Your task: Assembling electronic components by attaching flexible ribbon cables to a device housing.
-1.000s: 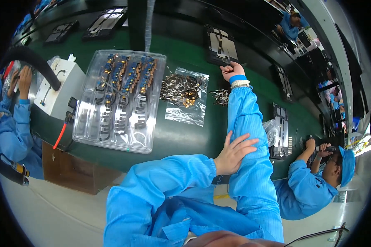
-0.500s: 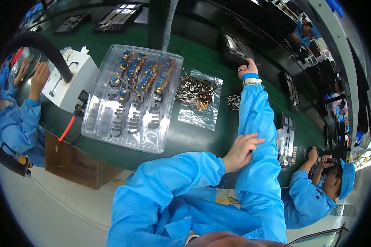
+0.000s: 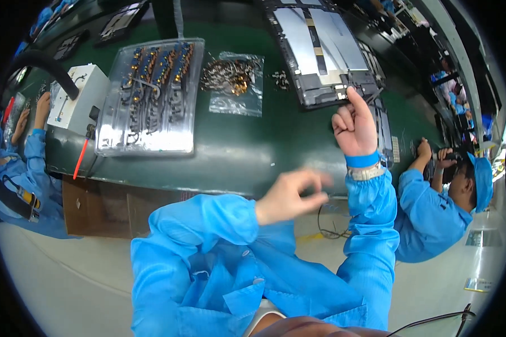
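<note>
At a green bench (image 3: pixel 236 163), a worker in blue sleeves (image 3: pixel 371 213) extends the index finger of the right hand (image 3: pixel 356 128), at two o'clock from the centre of the view, onto the near edge of a flat device (image 3: pixel 320 56) with silver panels and a black frame. The device sits at one o'clock; whether its near end is raised cannot be told. The other visible fingers of that hand are curled toward the palm, and whether a hidden thumb pinches the edge cannot be told.

The left hand (image 3: pixel 291 195), blurred, hovers just toward four o'clock from the centre, thumb and fingers parted, gripping nothing visible.

At twelve o'clock, a heap of small metallic parts (image 3: pixel 229 76) lies on a clear bag (image 3: pixel 236 104); a smaller pile (image 3: pixel 280 80) rests between it and the device. A clear tray (image 3: pixel 177 145) holds rows of blue-and-copper-coloured pieces (image 3: pixel 162 64) at ten o'clock, beside a white box (image 3: pixel 73 115). A co-worker in a blue cap (image 3: pixel 483 181) works at three o'clock.
</note>
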Demonstrator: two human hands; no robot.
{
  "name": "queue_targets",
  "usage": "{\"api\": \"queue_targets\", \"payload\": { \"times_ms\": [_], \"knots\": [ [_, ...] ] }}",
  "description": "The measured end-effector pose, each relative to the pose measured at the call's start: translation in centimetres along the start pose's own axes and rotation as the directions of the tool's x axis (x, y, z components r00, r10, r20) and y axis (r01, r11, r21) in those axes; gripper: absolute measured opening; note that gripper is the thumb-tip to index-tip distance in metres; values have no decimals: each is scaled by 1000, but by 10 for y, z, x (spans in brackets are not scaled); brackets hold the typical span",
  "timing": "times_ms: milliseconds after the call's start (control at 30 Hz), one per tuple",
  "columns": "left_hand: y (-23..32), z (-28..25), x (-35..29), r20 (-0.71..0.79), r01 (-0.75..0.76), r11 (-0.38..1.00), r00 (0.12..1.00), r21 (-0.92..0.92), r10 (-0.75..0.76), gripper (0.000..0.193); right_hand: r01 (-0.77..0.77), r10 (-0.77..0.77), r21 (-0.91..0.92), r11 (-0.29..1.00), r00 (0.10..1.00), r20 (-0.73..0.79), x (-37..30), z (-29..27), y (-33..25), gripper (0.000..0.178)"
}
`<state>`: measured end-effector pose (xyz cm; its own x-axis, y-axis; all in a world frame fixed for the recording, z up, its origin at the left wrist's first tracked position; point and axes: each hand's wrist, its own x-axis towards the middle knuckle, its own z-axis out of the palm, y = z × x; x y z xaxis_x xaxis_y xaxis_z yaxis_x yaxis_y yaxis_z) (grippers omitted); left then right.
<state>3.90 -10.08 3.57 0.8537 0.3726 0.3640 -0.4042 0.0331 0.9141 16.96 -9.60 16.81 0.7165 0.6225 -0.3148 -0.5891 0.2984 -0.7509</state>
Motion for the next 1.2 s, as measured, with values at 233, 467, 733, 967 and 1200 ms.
{"api": "queue_targets", "payload": {
  "times_ms": [233,467,733,967,1200],
  "knots": [
    [15,10,27,-690,-407,702,704,-584,-167,34,118,-121,30,993,987,110,-44,-58,87,12],
    [36,-50,-12,-671,-276,737,674,-617,-309,32,317,-364,187,930,865,346,-55,-126,124,43],
    [58,-101,-66,-195,259,693,842,-673,-504,46,-214,201,75,974,968,148,0,-182,26,63],
    [49,-104,-70,-470,314,907,779,-281,-415,61,-170,215,-292,941,968,127,-22,-182,45,16],
    [45,-90,-99,-108,96,231,993,968,41,53,-96,137,-220,971,975,177,-17,-159,77,14]
  ]
}}
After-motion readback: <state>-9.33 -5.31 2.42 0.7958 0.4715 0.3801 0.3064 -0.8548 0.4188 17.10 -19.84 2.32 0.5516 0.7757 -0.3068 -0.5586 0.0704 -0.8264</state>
